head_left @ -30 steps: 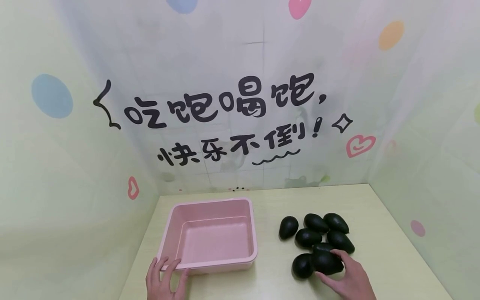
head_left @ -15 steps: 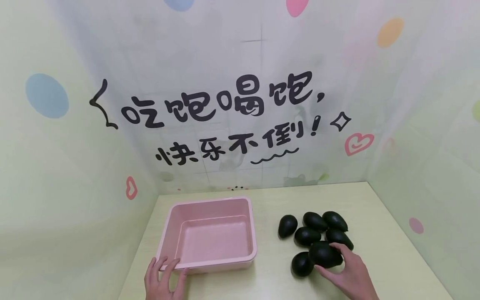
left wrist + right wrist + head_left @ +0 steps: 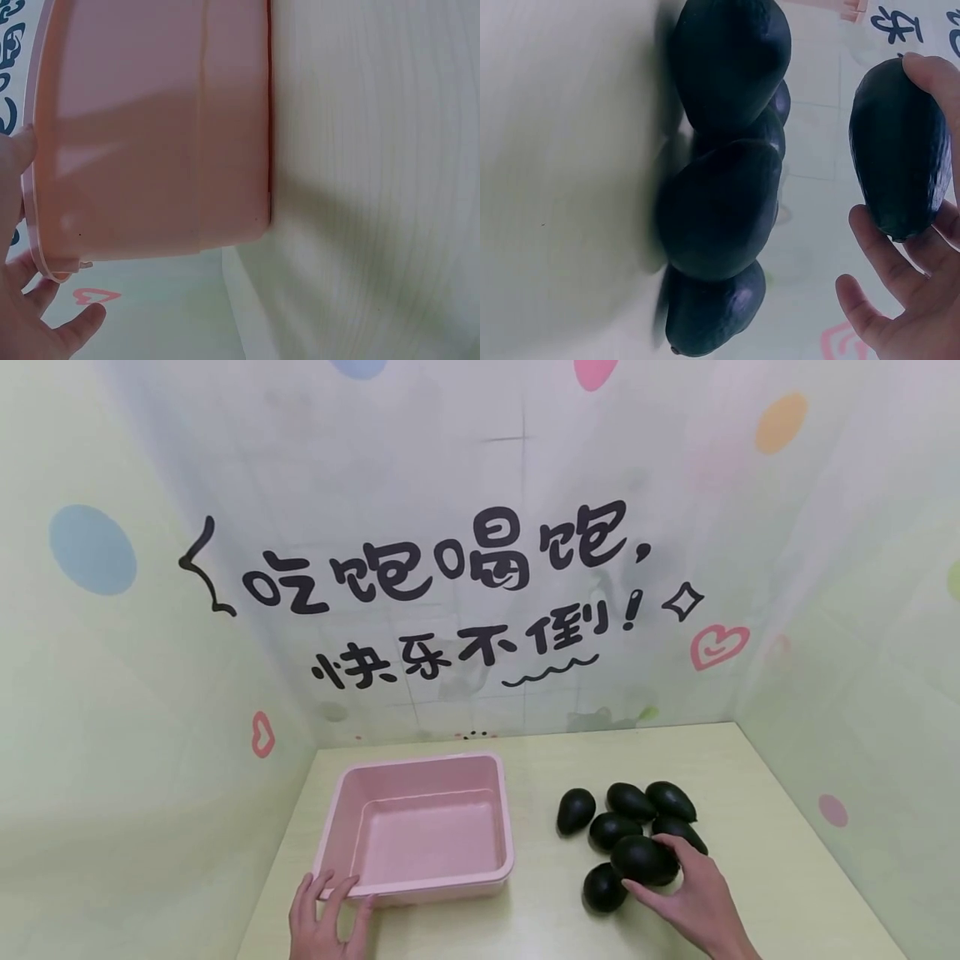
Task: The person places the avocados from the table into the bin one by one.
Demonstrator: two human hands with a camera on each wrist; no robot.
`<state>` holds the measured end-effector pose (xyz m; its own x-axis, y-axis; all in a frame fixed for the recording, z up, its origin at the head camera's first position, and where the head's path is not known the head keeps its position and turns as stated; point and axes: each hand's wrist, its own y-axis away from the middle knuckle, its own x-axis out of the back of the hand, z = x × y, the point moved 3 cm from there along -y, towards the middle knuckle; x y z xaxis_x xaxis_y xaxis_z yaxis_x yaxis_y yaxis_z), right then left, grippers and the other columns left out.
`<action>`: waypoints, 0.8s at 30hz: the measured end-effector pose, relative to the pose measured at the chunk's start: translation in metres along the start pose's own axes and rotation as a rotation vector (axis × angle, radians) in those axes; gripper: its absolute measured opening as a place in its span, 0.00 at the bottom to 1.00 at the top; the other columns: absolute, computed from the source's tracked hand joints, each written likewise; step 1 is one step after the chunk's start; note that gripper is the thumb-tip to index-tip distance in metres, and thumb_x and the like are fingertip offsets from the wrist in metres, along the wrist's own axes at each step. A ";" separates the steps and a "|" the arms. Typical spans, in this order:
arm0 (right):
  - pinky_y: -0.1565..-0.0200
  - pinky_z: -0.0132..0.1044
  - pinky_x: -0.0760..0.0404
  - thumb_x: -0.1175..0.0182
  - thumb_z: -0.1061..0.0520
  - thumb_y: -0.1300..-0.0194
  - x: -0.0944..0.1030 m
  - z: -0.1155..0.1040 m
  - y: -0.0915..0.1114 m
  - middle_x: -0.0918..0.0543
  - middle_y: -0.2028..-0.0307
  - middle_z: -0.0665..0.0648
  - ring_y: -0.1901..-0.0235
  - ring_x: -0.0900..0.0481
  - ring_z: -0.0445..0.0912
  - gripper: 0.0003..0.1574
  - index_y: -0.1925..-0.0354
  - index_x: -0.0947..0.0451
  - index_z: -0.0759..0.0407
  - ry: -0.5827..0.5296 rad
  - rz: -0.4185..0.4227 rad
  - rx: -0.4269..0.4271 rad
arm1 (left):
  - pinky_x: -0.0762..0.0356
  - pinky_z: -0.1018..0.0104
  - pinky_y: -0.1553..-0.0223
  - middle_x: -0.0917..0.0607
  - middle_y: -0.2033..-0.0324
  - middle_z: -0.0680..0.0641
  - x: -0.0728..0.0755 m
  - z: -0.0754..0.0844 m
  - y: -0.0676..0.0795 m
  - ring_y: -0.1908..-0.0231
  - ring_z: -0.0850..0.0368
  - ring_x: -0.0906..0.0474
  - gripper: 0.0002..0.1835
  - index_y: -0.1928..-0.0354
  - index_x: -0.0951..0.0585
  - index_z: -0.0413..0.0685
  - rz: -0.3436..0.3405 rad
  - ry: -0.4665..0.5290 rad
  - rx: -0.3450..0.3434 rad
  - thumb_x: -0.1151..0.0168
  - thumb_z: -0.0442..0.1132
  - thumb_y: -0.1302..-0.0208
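My right hand (image 3: 701, 893) pinches a dark avocado (image 3: 643, 860) between thumb and fingers. In the right wrist view that held avocado (image 3: 900, 150) is raised off the table, apart from the others. Several more dark avocados (image 3: 615, 832) lie clustered beyond it, and one avocado (image 3: 604, 888) is just left of it. My left hand (image 3: 326, 918) holds the near left corner of a pink basin (image 3: 420, 887), fingers over the rim and thumb on the outer front. In the left wrist view the thumb (image 3: 22, 146) presses the rim, while another finger (image 3: 82, 330) sticks out free.
The pale wooden table (image 3: 540, 927) is enclosed by patterned fabric walls with printed black characters (image 3: 427, 656) at the back. The basin stands to the left with a bare inner floor (image 3: 431, 839). Between it and the avocados lies a strip of table.
My right hand has lifted its avocado and shifted it slightly up and left in the head view. The left hand stays on the basin's rim.
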<state>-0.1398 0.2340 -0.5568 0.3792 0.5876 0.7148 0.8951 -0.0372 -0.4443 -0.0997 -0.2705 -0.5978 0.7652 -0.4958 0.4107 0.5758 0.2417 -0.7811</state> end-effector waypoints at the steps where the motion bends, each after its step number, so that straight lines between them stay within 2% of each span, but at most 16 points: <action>1: 0.56 0.37 0.15 0.11 0.39 0.60 0.000 -0.001 -0.001 0.09 0.55 0.51 0.56 0.12 0.51 0.45 0.48 0.17 0.56 -0.002 -0.003 0.001 | 0.51 0.74 0.24 0.17 0.44 0.32 0.000 0.000 0.000 0.25 0.47 0.35 0.30 0.55 0.11 0.46 0.002 0.001 -0.006 0.36 0.68 0.30; 3: 0.56 0.41 0.14 0.11 0.38 0.60 0.000 -0.003 -0.002 0.09 0.54 0.50 0.56 0.12 0.51 0.45 0.48 0.17 0.56 -0.004 -0.008 0.002 | 0.52 0.74 0.24 0.17 0.45 0.31 0.000 -0.001 -0.001 0.24 0.51 0.37 0.33 0.56 0.11 0.45 -0.001 -0.005 -0.008 0.39 0.71 0.29; 5: 0.56 0.41 0.15 0.11 0.38 0.60 0.000 -0.004 -0.003 0.10 0.54 0.50 0.55 0.13 0.50 0.45 0.48 0.17 0.55 -0.011 -0.014 0.003 | 0.52 0.74 0.24 0.17 0.46 0.30 0.000 -0.001 -0.001 0.23 0.53 0.38 0.35 0.56 0.12 0.44 -0.004 -0.009 -0.006 0.42 0.72 0.29; 8: 0.55 0.40 0.15 0.11 0.38 0.59 -0.001 -0.006 -0.006 0.10 0.53 0.49 0.54 0.13 0.49 0.45 0.47 0.16 0.56 -0.020 -0.019 0.012 | 0.51 0.73 0.23 0.18 0.45 0.30 0.000 -0.001 -0.002 0.23 0.52 0.38 0.36 0.56 0.12 0.43 -0.010 -0.012 -0.003 0.43 0.72 0.28; 13: 0.54 0.46 0.14 0.11 0.38 0.60 -0.002 -0.009 -0.013 0.10 0.52 0.50 0.54 0.13 0.51 0.46 0.46 0.16 0.57 -0.016 -0.018 0.030 | 0.52 0.74 0.24 0.17 0.44 0.31 0.001 -0.001 -0.002 0.24 0.47 0.36 0.33 0.53 0.12 0.45 -0.017 -0.003 -0.022 0.40 0.70 0.28; 15: 0.54 0.42 0.15 0.11 0.39 0.60 -0.002 -0.011 -0.016 0.10 0.53 0.49 0.54 0.13 0.49 0.46 0.47 0.16 0.55 -0.019 -0.014 0.044 | 0.52 0.76 0.24 0.17 0.44 0.31 0.001 -0.001 -0.003 0.25 0.43 0.34 0.32 0.53 0.12 0.45 -0.022 -0.004 -0.028 0.39 0.69 0.28; 19: 0.52 0.25 0.22 0.10 0.41 0.61 -0.003 -0.015 -0.022 0.10 0.54 0.46 0.55 0.14 0.45 0.44 0.47 0.17 0.52 -0.047 0.005 0.089 | 0.53 0.78 0.24 0.17 0.44 0.31 0.001 0.001 -0.005 0.28 0.35 0.33 0.31 0.52 0.12 0.44 -0.032 -0.009 -0.027 0.39 0.68 0.28; 21: 0.51 0.20 0.26 0.10 0.41 0.60 -0.004 -0.017 -0.024 0.11 0.54 0.46 0.55 0.15 0.44 0.44 0.47 0.17 0.51 -0.068 0.011 0.107 | 0.53 0.79 0.24 0.18 0.44 0.31 0.001 0.001 -0.006 0.26 0.38 0.34 0.33 0.52 0.12 0.44 -0.034 -0.014 -0.024 0.41 0.70 0.27; 24: 0.50 0.17 0.28 0.10 0.42 0.60 -0.006 -0.020 -0.025 0.11 0.54 0.45 0.55 0.15 0.43 0.44 0.47 0.17 0.51 -0.090 0.015 0.116 | 0.53 0.78 0.23 0.17 0.47 0.30 0.001 0.001 -0.005 0.23 0.50 0.37 0.36 0.56 0.12 0.43 -0.005 -0.006 -0.045 0.44 0.72 0.27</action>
<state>-0.1601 0.2153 -0.5397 0.3650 0.6578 0.6589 0.8545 0.0442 -0.5175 -0.1017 -0.2711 -0.5926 0.7641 -0.4917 0.4175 0.5662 0.2011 -0.7994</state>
